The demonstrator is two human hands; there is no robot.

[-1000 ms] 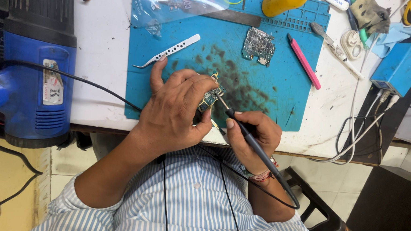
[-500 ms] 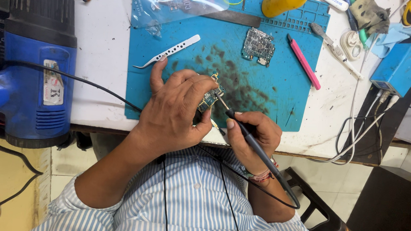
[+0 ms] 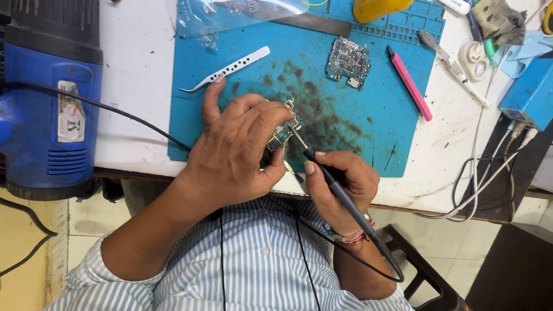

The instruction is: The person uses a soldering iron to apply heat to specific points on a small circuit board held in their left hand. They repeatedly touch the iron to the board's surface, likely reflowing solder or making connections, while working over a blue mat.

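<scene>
My left hand point(image 3: 236, 150) grips a small green circuit board point(image 3: 283, 132) over the stained blue work mat point(image 3: 366, 125); its index finger stretches toward the white curved tweezers point(image 3: 227, 71). In my right hand point(image 3: 338, 184) is a black soldering iron point(image 3: 335, 184), held like a pen, and its metal tip touches the board's right edge. A black cable runs from the iron back over my wrist. Farther up the mat lies a second bare circuit board point(image 3: 348, 63).
A blue and black hot-air gun point(image 3: 50, 87) stands at the left on the white table. A pink pry tool point(image 3: 409, 91), yellow bottle point(image 3: 382, 3), clear plastic bag point(image 3: 234, 5), blue box point(image 3: 537, 92) with cables and small tools lie around the mat. A black stool point(image 3: 436, 290) is below right.
</scene>
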